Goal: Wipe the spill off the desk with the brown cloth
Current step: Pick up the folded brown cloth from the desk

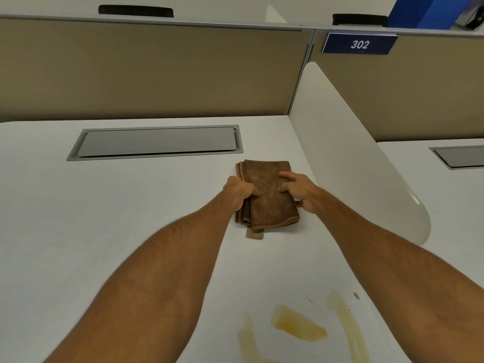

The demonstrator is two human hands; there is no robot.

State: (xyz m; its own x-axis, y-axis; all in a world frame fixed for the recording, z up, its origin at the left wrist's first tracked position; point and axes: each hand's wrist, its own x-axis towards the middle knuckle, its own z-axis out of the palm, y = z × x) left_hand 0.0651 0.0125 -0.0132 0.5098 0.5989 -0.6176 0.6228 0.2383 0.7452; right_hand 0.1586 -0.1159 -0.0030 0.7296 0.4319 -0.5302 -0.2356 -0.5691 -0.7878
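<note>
A folded brown cloth [267, 203] lies on the white desk [104, 205], right of centre. My left hand [239, 189] is closed on the cloth's left edge. My right hand [298, 189] rests on the cloth's right side, fingers spread and pressing on top, thumb at the edge. A yellowish spill [298, 323] in several smears lies on the desk near the front edge, between my forearms and well short of the cloth.
A grey cable hatch [157, 141] is set into the desk behind the cloth. A white curved divider [353, 153] stands close on the right. Tan partition panels [157, 72] close off the back, with a blue "302" sign [360, 44].
</note>
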